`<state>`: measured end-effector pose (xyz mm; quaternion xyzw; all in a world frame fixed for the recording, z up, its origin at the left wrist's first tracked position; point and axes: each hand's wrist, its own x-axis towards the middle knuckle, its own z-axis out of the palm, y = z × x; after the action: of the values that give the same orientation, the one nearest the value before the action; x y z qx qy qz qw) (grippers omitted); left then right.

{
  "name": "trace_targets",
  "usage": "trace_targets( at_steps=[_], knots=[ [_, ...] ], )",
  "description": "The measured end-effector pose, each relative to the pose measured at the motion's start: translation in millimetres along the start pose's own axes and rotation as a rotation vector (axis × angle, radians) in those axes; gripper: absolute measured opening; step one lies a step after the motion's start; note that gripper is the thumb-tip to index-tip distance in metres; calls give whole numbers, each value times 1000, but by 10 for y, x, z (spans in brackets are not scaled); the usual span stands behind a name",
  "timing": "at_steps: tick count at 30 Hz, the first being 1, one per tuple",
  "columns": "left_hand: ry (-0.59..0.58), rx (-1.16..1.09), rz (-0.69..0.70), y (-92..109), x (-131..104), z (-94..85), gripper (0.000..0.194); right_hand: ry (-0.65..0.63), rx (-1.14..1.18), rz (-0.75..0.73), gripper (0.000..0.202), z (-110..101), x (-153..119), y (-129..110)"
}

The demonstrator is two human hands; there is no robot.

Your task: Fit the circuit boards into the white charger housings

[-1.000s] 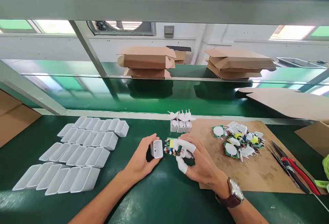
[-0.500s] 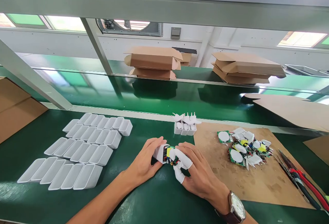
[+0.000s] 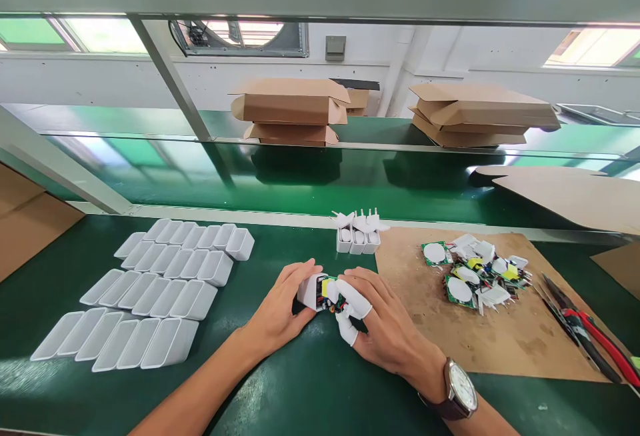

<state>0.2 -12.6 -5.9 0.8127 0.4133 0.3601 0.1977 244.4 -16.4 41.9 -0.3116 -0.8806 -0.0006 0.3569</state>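
Note:
At the centre, above the green bench, my left hand [image 3: 286,303] is closed around a white plastic case [image 3: 309,291]. A circuit board [image 3: 330,291] with a yellow part sits at the case's open right end, seemingly partly inside. My right hand [image 3: 383,316], with white covers on its thumb and a finger, pinches the board's right end. Behind the hands stand three upright white cases [image 3: 358,243] with white pronged pieces on top. Rows of white cases [image 3: 165,296] lie on the left.
A pile of circuit boards [image 3: 480,276] lies on a brown sheet [image 3: 425,329] at the right. Red-handled pliers [image 3: 595,336] and tweezers [image 3: 557,313] are beside it. Flat cardboard boxes [image 3: 290,106] rest on the ledge behind, and a cardboard box [image 3: 30,223] stands far left.
The camera view has shifted slightly, with the background sitting higher in the picture. Both hands keep nearly the same grip on the case and the board.

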Motion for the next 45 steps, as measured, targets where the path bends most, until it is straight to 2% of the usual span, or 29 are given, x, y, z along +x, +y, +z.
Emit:
trace_targets(
  at_steps=[4, 12, 20, 31, 36, 38, 41, 45],
  knots=[
    [13, 22, 2, 15, 14, -4, 76, 7, -1, -7, 64, 7, 3, 13],
    [45, 6, 46, 65, 70, -23, 79, -20, -21, -18, 58, -16, -7, 18],
    [43, 18, 62, 64, 79, -31, 81, -17, -1, -1, 67, -7, -12, 16],
    [39, -28, 52, 22, 38, 21, 77, -11, 7, -62, 64, -10, 22, 17],
    [28, 14, 32, 59, 3, 66, 86, -46, 38, -47, 58, 69, -23, 5],
    [11, 20, 1, 71, -11, 75, 87, -37, 79, -22, 55, 92, -48, 2],
    [-41, -121, -2, 80, -26, 75, 86, -4, 228, 81, 55, 82, -63, 19],
    [-100, -301, -106, 85, -32, 74, 75, 35, 405, 258, 39, 59, -51, 90]
  ],
)
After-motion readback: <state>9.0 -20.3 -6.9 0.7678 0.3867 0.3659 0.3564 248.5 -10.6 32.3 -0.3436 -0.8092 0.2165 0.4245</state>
